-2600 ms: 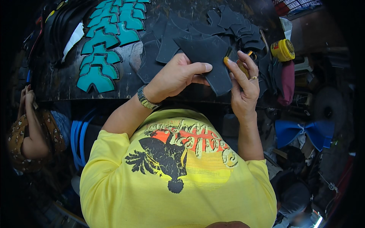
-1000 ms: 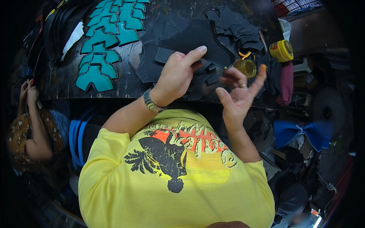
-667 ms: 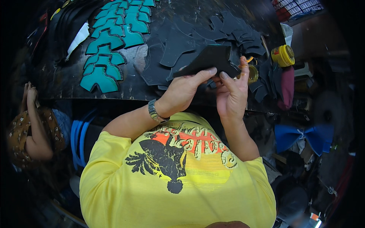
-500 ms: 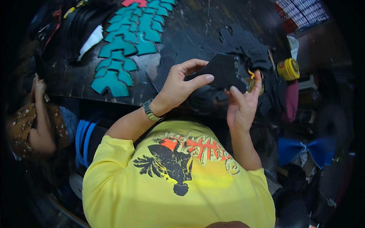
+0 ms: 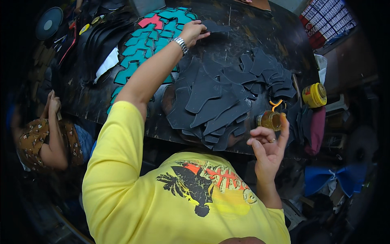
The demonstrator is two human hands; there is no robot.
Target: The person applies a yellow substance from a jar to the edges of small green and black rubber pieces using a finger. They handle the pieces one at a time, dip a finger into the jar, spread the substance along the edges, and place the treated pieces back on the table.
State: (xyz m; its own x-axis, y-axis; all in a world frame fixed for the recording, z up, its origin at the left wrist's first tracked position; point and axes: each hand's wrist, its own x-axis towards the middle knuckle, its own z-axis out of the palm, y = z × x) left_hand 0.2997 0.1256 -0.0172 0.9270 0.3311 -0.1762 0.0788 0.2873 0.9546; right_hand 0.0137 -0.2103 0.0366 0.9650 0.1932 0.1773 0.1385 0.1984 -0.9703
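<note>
At the far side of the table, beside rows of teal cut pieces (image 5: pixel 140 42), my left hand (image 5: pixel 194 33) is closed on the edge of a flat black cut piece (image 5: pixel 218 27). This piece lies low over the dark tabletop or on it; I cannot tell which. My right hand (image 5: pixel 267 150) is near the front edge, index finger stretched up, thumb apart and other fingers loosely bent. Just beyond its fingertips is a small glass jar of amber liquid (image 5: pixel 268 120); whether the index finger touches it I cannot tell. Overlapping black cut pieces (image 5: pixel 215 101) are heaped between my arms.
An orange-handled tool (image 5: pixel 276 105) lies behind the jar. A yellow tub (image 5: pixel 314 95) stands at the table's right edge. One pink piece (image 5: pixel 151 21) sits among the teal ones. Black sheets (image 5: pixel 91 44) and a white scrap (image 5: pixel 107 64) lie left. Another person (image 5: pixel 50 138) is at the left.
My left hand has carried the black piece from between both hands to the far side by the teal rows. My right hand has let go and drawn back; the whole view has shifted.
</note>
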